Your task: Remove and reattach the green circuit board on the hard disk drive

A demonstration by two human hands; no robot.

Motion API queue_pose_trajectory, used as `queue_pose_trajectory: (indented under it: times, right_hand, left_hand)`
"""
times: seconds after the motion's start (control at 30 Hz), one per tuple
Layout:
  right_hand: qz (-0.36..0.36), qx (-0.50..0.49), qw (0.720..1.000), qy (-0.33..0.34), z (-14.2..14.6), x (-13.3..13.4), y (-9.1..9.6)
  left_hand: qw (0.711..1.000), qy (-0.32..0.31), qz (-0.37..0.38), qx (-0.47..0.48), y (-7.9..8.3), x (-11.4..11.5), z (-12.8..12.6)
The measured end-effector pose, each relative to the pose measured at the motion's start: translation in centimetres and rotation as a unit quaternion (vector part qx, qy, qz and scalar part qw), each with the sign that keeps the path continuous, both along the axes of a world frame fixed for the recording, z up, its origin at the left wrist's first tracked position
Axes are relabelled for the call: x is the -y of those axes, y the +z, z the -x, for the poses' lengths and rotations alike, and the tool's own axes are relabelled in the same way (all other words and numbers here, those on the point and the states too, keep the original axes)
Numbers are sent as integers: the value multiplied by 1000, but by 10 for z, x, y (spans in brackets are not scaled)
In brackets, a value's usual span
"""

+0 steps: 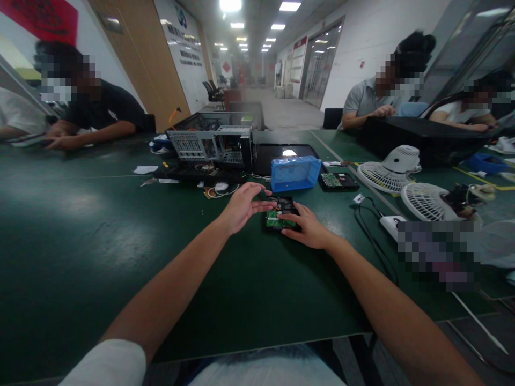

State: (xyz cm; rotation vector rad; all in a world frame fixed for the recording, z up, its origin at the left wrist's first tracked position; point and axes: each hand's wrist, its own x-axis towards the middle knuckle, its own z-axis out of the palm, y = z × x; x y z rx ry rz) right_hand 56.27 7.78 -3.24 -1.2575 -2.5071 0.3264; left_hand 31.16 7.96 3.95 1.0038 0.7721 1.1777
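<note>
A hard drive (274, 220) with a green circuit board facing up lies flat on the green table. My left hand (243, 208) is at its left side, fingers stretched out and thumb apart, the fingertips over the drive's edge. I see nothing held in that hand. From the right, my right hand (309, 227) grips the drive, its thumb at the near edge and its other fingers across the board and far right corner. Behind the drive, a blue plastic bin (295, 174) rests on its side. A second drive-like unit with a green board (340, 182) lies right of the bin.
An opened computer case (193, 146) stands at the back left, with a dark flat panel (265, 155) beside it. White fan parts (380, 177), a power strip (389, 225) and its black cable lie to the right. People sit across the table on both sides.
</note>
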Motion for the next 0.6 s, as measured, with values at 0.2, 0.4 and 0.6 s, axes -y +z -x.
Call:
queue_pose_trajectory:
  times: [0.2, 0.4, 0.6]
  right_hand:
    - [2, -1, 1000, -2, 0, 1, 0]
    - [2, 3, 1000, -2, 1, 2, 3]
    - [1, 3, 1000, -3, 1, 1, 2]
  left_hand:
    - [998, -15, -28, -51, 1, 3, 0]
    - [999, -18, -14, -37, -4, -2, 3]
    - [999, -13, -11, 32, -9, -2, -3]
